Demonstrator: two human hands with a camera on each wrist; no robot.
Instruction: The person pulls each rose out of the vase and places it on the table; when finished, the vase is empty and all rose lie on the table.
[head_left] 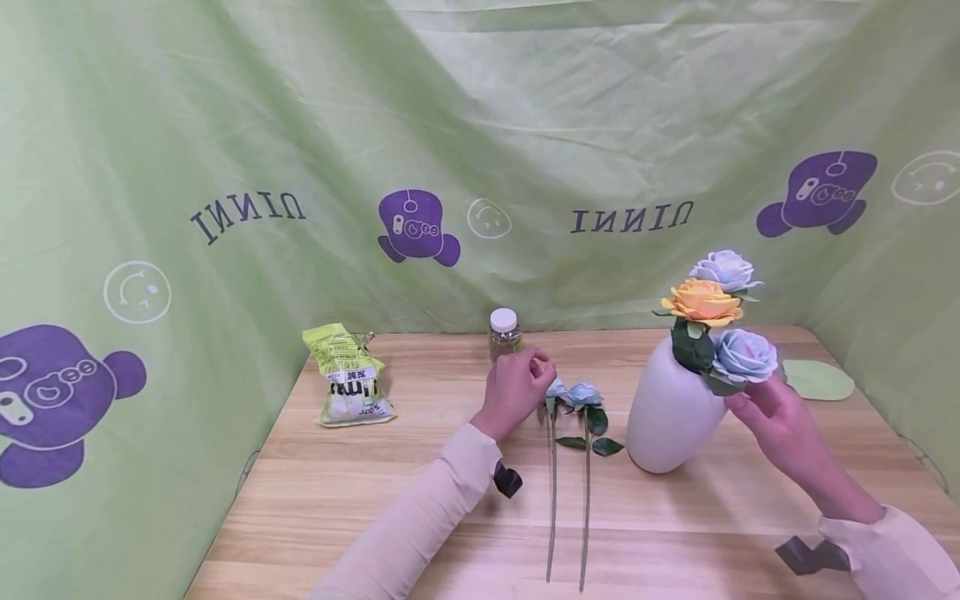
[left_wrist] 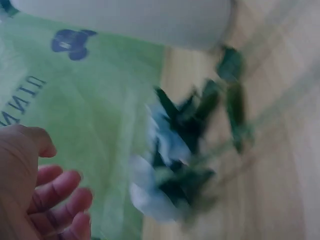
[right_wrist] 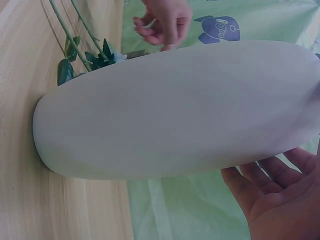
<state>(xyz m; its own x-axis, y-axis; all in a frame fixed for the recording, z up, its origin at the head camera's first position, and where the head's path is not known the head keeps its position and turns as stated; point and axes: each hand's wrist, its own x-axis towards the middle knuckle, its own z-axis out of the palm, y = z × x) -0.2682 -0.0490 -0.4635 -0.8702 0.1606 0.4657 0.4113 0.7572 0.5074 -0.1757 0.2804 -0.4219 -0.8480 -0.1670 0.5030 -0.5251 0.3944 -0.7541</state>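
Note:
A white vase stands on the right side of the wooden table, holding two pale blue roses and an orange rose. My right hand holds the vase at its upper right side, thumb toward me; in the right wrist view its fingers pass partly behind the vase. My left hand hovers with loosely curled fingers and holds nothing. Right beside it are the heads of two light blue roses, which lie with their stems toward me. These roses look blurred in the left wrist view.
A bottle with a white lid stands behind my left hand. At the back left sits a green and white snack bag. A flat light green mat lies behind my right hand. Green printed cloth encloses the table's back and sides.

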